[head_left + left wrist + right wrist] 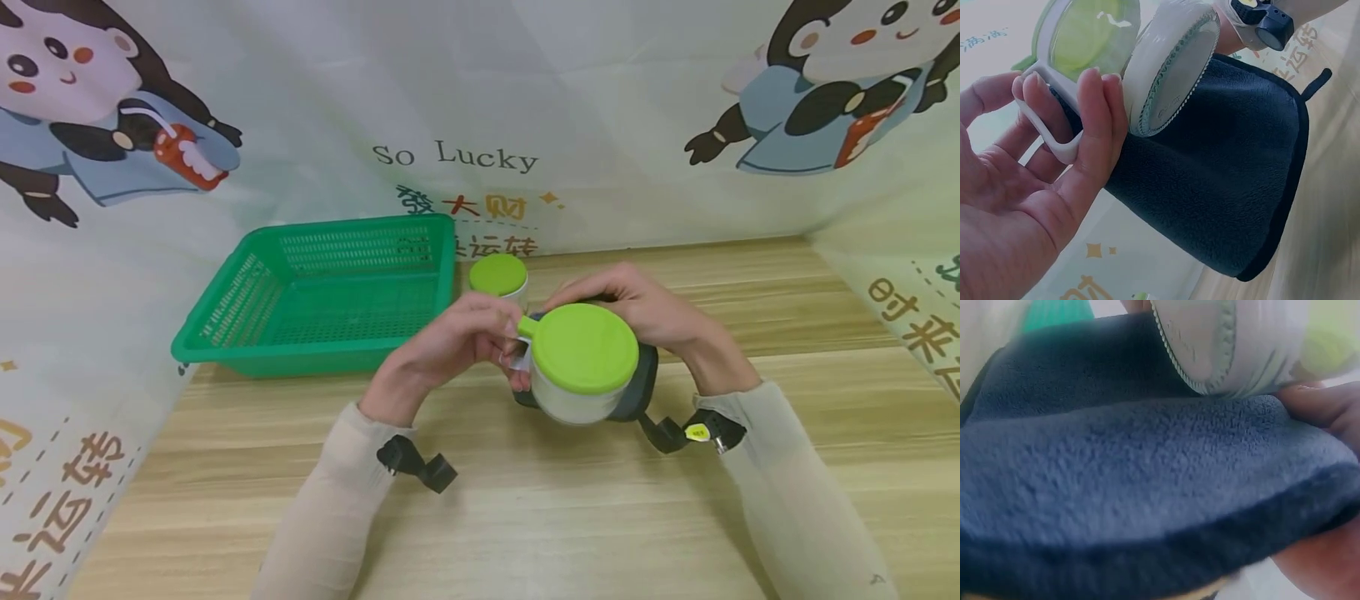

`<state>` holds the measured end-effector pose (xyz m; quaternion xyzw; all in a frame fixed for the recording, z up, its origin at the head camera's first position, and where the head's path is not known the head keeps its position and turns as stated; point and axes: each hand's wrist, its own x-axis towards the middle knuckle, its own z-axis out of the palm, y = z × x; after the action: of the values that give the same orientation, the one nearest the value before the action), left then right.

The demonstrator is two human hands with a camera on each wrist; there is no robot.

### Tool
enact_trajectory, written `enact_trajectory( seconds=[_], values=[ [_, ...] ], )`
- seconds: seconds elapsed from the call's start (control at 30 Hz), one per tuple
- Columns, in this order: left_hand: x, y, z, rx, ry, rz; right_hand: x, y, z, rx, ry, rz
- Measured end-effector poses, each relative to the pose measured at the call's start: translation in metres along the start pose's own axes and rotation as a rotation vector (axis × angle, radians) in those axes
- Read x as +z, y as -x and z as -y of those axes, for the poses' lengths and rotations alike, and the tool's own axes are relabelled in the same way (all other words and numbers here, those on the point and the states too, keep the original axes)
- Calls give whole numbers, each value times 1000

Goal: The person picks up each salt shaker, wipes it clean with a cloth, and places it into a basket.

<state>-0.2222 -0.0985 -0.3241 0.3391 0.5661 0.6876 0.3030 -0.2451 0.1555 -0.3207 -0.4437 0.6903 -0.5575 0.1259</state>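
While the green basket (300, 358) stood at the table's far left, a second lidded jar (498, 277) was just beside its right end, partly hidden behind the left hand (461, 333). Behind the basket hung a printed backdrop (600, 92), which came down to the far edge of the table (540, 517). Right of the basket and nearer the person than the second jar was the held jar (585, 358), its lime-green lid on, tilted so that its underside showed in both wrist views.

Curled round the jar's white handle (1067, 152), the left hand's fingers held it firmly, that forearm passing in front of the basket's right end. The right hand (641, 304), farther from the basket, was arched over the jar's far side, with the dark blue cloth (1222, 169) clamped between thumb and fingers and spread against the glass, one loose corner hanging past the base.

Rightward from the basket, beyond both hands, bare wood ran to the side backdrop; more wood lay on the near side, between the two sleeves (330, 508), whereas the basket's rim and the second jar bounded the space to the left
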Motion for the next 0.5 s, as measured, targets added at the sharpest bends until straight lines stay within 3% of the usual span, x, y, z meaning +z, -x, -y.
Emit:
enact_trajectory(
  seconds=[0.1, 0.33, 0.5],
  values=[
    [1, 1, -1, 3, -18, 11, 0, 0, 0, 2, 5, 22],
    [4, 0, -4, 5, -59, 22, -16, 8, 6, -5, 134, 30],
    [2, 1, -5, 21, -47, 38, -25, 16, 6, -16, 129, 9]
  ],
)
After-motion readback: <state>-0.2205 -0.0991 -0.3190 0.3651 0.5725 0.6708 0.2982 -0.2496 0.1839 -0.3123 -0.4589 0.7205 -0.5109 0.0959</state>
